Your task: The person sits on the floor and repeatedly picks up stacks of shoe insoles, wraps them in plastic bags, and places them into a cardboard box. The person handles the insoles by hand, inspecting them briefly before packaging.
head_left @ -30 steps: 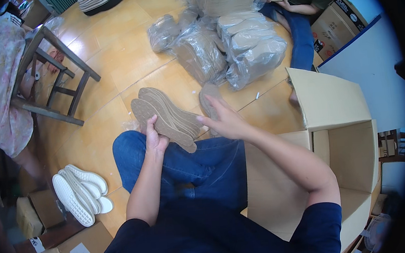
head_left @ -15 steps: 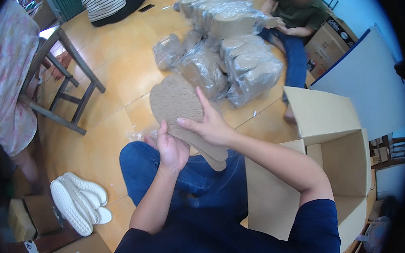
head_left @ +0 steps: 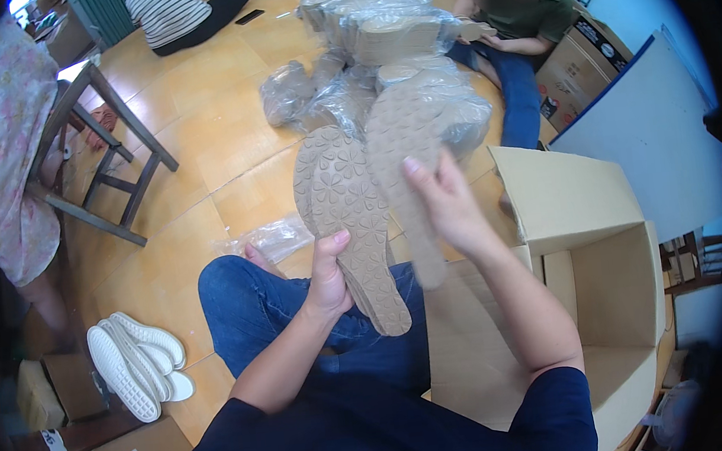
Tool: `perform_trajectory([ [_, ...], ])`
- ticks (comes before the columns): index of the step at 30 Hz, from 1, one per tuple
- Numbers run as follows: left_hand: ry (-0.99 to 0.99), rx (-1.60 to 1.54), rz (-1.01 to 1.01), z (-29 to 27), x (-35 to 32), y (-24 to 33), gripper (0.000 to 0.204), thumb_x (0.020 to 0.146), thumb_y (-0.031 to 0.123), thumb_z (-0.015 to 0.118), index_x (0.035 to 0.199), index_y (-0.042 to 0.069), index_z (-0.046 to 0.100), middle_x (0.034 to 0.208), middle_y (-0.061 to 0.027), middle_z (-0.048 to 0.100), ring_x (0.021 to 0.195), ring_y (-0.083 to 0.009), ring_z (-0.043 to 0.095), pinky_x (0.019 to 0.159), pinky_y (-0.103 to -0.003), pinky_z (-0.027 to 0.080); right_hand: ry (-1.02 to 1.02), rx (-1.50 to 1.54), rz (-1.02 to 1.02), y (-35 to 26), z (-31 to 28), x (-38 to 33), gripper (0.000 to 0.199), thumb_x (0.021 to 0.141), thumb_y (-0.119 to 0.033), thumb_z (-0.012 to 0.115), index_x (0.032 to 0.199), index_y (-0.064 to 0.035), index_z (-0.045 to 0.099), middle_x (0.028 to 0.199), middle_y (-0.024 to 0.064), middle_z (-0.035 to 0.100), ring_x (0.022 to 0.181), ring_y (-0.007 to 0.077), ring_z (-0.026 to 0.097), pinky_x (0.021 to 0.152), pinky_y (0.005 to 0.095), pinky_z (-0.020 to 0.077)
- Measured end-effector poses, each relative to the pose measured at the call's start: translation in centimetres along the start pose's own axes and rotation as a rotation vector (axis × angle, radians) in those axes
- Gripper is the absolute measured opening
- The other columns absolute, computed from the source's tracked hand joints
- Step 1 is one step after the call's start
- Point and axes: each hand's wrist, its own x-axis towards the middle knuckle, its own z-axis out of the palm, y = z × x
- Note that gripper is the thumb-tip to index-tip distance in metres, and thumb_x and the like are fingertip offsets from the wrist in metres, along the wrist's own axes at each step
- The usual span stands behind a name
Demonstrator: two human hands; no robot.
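Floral cloth (head_left: 7, 155): one, far to the left of the open carton (head_left: 615, 288).
Wooden stool (head_left: 133, 119): one, dark frame, left of the carton and well apart from it.
White shoe soles (head_left: 123, 374): a small group on the tiles, left of the carton, leaning together.
Clear plastic bag (head_left: 280, 238): one, crumpled, on the floor nearer the carton than the soles.
Left hand (head_left: 329, 281): closed around the brown insole stack (head_left: 345, 192), thumb across the top piece, fingers hidden from me beneath. The stack is in the air left of the carton, tilted; embossed flower pattern on its face.
Bagged insoles (head_left: 404, 43): a large heap, beyond the carton and to its left.
Single insole (head_left: 396, 135): one, brown, blurred, held nearer the carton than the stack; whether the two touch I cannot tell.
Right hand (head_left: 450, 204): pinching that piece, thumb on its near face.
Seated person in a dark green shirt (head_left: 523, 14): beyond the carton, a brown piece in hand.
White board (head_left: 638, 120): blue-edged, just behind the carton.
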Motion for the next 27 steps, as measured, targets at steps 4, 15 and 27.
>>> perform_trajectory([
  [4,0.055,0.011,0.061,-0.3,0.3,0.4,0.058,0.087,0.035,0.055,0.134,0.002,0.044,0.123,-0.0122,0.057,0.111,-0.0233,0.058,0.095,-0.039,0.049,0.2,-0.214,-0.175,-0.2,-0.1,0.7,0.033,0.096,-0.011,0.052,0.126,0.0029,0.054,0.117,0.017,0.059,0.111,0.0229,0.057,0.097,0.0337,0.0434],
  [15,-0.005,-0.031,0.128,1.4,0.6,1.5,0.062,0.084,0.014,0.061,0.139,0.002,0.035,0.131,-0.0136,0.052,0.12,-0.0241,0.053,0.102,-0.04,0.045,-0.029,-0.492,-0.108,0.3,0.7,-0.8,0.03,0.087,-0.028,0.071,0.087,0.0007,0.064,0.077,0.0047,0.055,0.067,0.0113,0.046,0.059,0.0272,0.0388],
  [27,-0.017,-0.006,0.012,0.6,0.8,1.1,0.057,0.083,0.015,0.057,0.136,0.0,0.041,0.127,-0.0132,0.055,0.115,-0.0234,0.057,0.098,-0.039,0.048,-0.003,-0.631,-0.029,1.4,-1.0,0.4,0.027,0.099,-0.022,0.051,0.101,0.0026,0.061,0.088,0.0167,0.059,0.081,0.0331,0.058,0.076,0.0376,0.0467],
])
